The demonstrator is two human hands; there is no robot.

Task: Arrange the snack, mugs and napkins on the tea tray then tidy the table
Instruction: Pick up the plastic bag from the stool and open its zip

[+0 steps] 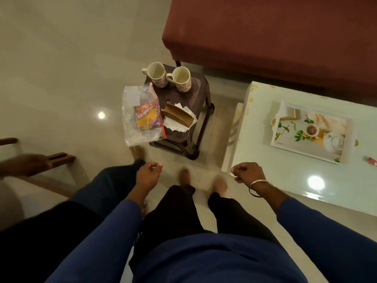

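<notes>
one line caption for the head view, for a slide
Both hands idle above the floor; mugs, snack packet and napkins wait on the stool, tea tray empty.

Blurred hand (30, 163) at left edge, arm cut off by frame. Small red object (372, 160) on white table (285, 180), clipped at right edge; possibly a wrapper. Snack packet (145, 117) label partly unreadable.

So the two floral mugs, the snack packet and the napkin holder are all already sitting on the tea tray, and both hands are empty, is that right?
Not quite. The head view shows the two floral mugs, snack packet and napkin holder on the dark stool, not on the tea tray, which sits apart on the white table. The left hand and right hand are indeed empty.
</notes>
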